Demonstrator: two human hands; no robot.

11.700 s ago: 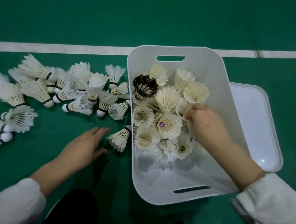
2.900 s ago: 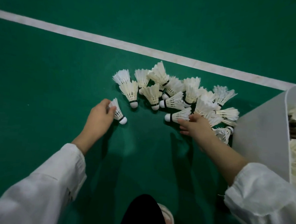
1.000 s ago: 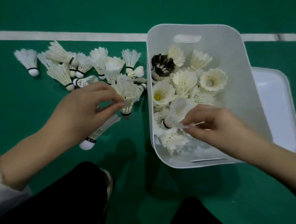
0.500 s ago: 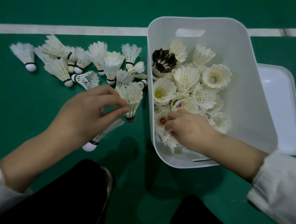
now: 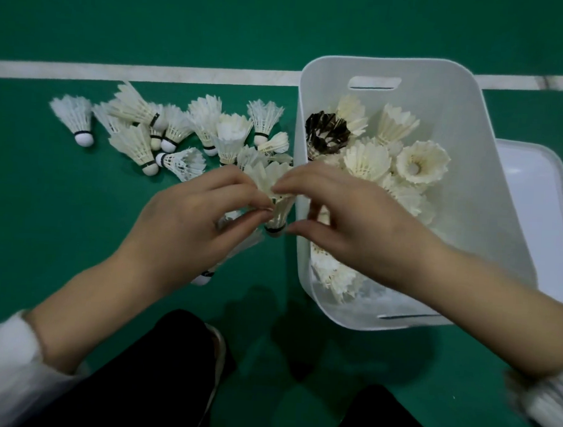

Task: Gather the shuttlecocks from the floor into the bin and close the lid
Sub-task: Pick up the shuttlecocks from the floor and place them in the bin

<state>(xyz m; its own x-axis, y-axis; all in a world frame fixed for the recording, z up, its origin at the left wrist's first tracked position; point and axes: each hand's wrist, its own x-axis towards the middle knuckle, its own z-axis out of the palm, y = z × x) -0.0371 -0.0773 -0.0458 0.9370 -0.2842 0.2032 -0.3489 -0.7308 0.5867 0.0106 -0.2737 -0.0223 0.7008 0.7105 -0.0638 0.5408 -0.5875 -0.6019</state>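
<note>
A white bin [image 5: 470,197] stands on the green floor and holds several white shuttlecocks [image 5: 367,160] and one dark one [image 5: 325,135]. Just left of the bin's rim, my left hand [image 5: 188,228] pinches an upright white shuttlecock [image 5: 276,193], and a second shuttlecock [image 5: 229,259] lies under its palm. My right hand [image 5: 348,223] has come over the rim, and its fingertips pinch the same upright shuttlecock at the feathers. Several more shuttlecocks [image 5: 167,132] lie in a loose pile on the floor to the left. The white lid [image 5: 541,207] lies flat to the right of the bin.
A white court line [image 5: 144,74] runs across the floor behind the pile and the bin. My dark trouser knees [image 5: 154,379] are at the bottom of the view. White sleeves cover both forearms at the lower corners.
My right hand has come up out of the bin and moved left to the shuttlecock that my left hand holds. The left hand has stayed beside the bin's rim.
</note>
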